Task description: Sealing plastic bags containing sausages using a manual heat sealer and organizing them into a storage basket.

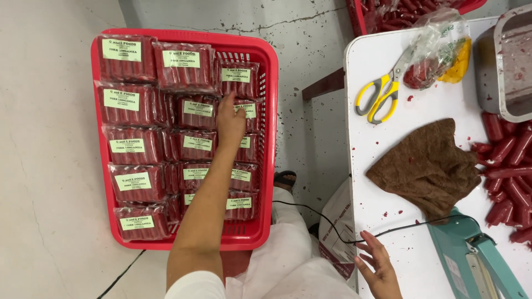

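The left hand [230,123] is reaching down into a red plastic basket [265,144] with lattice sides, sitting on the pale concrete floor [50,166]. Its fingers are lying flat and fairly close together, pressing on a glossy vacuum-sealed packet of red sausages [198,109] in the middle column; they are not closing around it. The basket is holding three columns of such packets, each rectangular, crinkly at the seams and bearing a pale green label, overlapping like shingles.

The right hand [378,264] is resting open, fingers spread, on the near edge of the smooth white counter [388,144], touching a thin black cord [310,213] that is trailing off the edge. Just beside it is lying a teal metal heat sealer [471,257]. Further up are lying a crumpled brown cloth [429,166], yellow-handled scissors [382,91], a clear plastic bag [438,47] and loose red sausages [507,177] beside a steel tray [507,66].
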